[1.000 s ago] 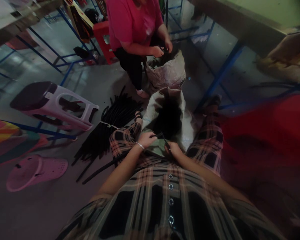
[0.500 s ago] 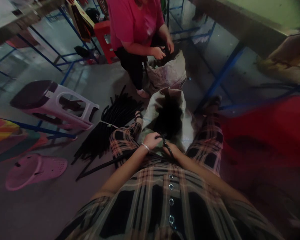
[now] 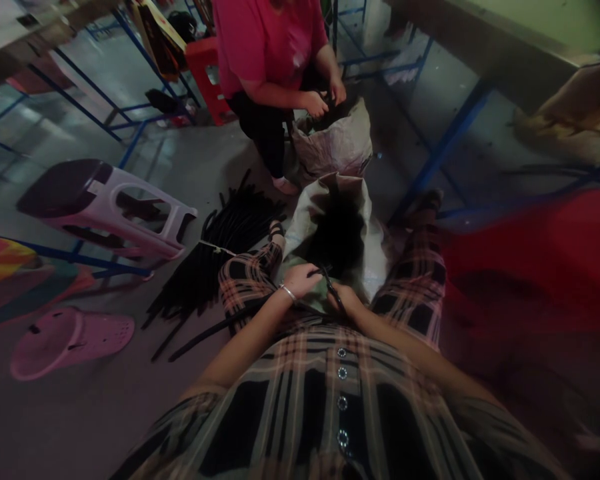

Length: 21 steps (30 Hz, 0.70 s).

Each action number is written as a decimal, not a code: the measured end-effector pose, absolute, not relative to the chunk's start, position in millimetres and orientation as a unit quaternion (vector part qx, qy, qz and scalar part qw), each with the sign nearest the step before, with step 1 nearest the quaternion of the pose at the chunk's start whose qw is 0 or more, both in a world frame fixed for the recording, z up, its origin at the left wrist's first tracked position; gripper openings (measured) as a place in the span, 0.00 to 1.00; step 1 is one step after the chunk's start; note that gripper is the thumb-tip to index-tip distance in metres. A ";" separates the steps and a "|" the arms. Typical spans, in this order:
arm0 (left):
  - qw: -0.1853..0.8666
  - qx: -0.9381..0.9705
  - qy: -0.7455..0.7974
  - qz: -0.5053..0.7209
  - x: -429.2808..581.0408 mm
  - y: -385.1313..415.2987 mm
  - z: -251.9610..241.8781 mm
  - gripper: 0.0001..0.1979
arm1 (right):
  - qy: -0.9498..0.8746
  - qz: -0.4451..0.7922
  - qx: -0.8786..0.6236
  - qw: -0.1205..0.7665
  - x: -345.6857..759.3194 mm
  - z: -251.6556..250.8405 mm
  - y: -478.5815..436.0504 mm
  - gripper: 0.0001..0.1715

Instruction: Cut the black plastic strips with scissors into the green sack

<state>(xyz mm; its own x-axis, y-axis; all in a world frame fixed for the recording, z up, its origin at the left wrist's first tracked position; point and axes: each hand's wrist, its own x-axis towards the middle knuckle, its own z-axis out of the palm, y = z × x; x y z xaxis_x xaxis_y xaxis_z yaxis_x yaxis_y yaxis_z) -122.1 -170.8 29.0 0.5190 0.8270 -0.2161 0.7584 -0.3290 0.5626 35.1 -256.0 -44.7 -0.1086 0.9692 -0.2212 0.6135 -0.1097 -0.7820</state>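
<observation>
My left hand (image 3: 301, 280) is closed around the end of a long black tube (image 3: 215, 330), which trails back under my left forearm towards the floor. In my right hand (image 3: 347, 300) is a pair of dark scissors (image 3: 333, 291), gripped by the handles, with the blades close to the left fingertips at the tube's end. Just beyond both hands, between my knees, an open whitish woven sack (image 3: 375, 250) holds a dark mass whose pieces I cannot make out. A tied bundle of black tubes (image 3: 230, 223) lies on the floor beside my left leg.
A co-worker in a pink shirt (image 3: 273, 47) works over another sack (image 3: 337, 143) ahead. To the left are a plastic stool (image 3: 130, 213) and a pink basket (image 3: 75, 340). Blue table legs (image 3: 445, 140) and something red (image 3: 530, 260) stand at the right.
The trailing end of the black tube has slid a little to the right, towards my body. Both hands stay in nearly the same place above the sack's near edge.
</observation>
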 end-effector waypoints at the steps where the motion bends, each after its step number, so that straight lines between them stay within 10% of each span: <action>1: 0.307 0.817 0.484 0.051 -124.6 -170.5 30.8 0.16 | -0.626 0.399 -0.632 0.222 35.4 -44.8 -255.8 0.08; 21: 0.328 0.783 0.524 0.073 -142.8 -160.7 23.2 0.15 | -0.581 0.428 -0.627 0.295 38.6 -52.1 -252.8 0.12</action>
